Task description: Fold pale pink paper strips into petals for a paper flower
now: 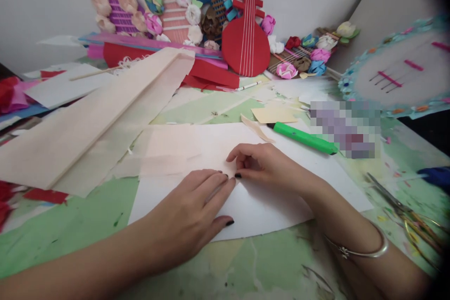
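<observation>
A white sheet of paper lies under both hands. My left hand rests flat on it, fingers stretched toward the middle. Just beyond those fingertips is my right hand, its fingers curled in and its thumb tip down at the paper. Anything small between the right fingers is too pale to make out. Pale peach crepe paper overlaps the sheet's left part. Past my right hand lie a curved cream strip, a cream paper rectangle and a green marker pen.
Gold-handled scissors lie at the right. A long folded cream sheet slants across the left. Along the back wall, a red paper lute stands among other paper instruments and flowers. A round flower-edged panel leans at right.
</observation>
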The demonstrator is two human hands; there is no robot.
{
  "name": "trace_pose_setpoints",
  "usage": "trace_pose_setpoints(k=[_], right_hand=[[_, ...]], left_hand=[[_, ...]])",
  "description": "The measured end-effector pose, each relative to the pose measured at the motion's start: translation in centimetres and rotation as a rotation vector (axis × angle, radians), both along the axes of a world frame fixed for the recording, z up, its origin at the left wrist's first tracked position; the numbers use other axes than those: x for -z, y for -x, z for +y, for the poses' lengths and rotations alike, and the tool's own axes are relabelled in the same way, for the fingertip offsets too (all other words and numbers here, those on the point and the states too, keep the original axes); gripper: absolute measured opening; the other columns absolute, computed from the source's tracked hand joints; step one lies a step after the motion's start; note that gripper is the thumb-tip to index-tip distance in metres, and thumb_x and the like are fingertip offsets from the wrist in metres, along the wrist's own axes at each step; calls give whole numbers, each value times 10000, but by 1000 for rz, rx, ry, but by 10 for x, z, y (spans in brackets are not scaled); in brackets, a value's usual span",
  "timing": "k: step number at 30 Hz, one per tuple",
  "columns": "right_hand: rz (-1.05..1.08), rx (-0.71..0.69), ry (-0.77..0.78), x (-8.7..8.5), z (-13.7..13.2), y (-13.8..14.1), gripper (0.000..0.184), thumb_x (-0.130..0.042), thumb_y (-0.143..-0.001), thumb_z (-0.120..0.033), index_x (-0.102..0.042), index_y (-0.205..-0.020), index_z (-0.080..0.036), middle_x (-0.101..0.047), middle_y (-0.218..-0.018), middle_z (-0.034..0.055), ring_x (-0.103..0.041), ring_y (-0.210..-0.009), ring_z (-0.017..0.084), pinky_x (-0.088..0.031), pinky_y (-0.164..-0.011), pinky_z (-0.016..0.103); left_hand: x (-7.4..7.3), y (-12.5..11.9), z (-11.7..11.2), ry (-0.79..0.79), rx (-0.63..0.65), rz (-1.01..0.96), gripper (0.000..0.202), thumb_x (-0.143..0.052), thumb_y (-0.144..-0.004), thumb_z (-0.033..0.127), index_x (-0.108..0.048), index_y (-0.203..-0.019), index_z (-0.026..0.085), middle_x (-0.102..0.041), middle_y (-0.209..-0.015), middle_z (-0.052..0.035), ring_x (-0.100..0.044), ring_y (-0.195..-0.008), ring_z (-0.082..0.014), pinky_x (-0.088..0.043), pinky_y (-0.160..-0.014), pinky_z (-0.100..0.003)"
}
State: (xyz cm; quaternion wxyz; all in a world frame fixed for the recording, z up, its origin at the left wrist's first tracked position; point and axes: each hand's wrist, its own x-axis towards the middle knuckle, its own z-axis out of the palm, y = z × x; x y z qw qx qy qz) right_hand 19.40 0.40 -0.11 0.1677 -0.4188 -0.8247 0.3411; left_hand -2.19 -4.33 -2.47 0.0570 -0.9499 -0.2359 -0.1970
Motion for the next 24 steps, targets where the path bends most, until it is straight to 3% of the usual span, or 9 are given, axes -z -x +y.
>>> trace_pose_setpoints(k=[5,18,24], right_hand=[[-10,21,20,0,1,0,194,-580,-810,-134,-604,-992,-197,-629,-753,-17,-556,-655,102,-410,-600,214],[-58,-3,-30,-3,-1,2,210,-554,-804,-112,-615,-994,-180,-623,-759,-11,-552,-676,113,-400,-619,231],[-78,-49,-95,-3,-4,0,287,-604,-773,-129,-594,-1055,-182,-625,-928,36,-550,-890,170,-414,-778,294]], left_hand=[[-1,2,1,78,0,-11,383,-445,-933,313,-537,-1227,87,-605,-1158,-182,-549,-1068,-309,-504,-880,-458],[-1,5,3,199,14,-13,372,-475,-919,267,-521,-1249,102,-543,-1197,-170,-484,-1111,-306,-453,-919,-480],[-1,7,3,229,14,-4,392,-467,-926,275,-491,-1277,102,-505,-1222,-170,-454,-1122,-310,-435,-931,-497]])
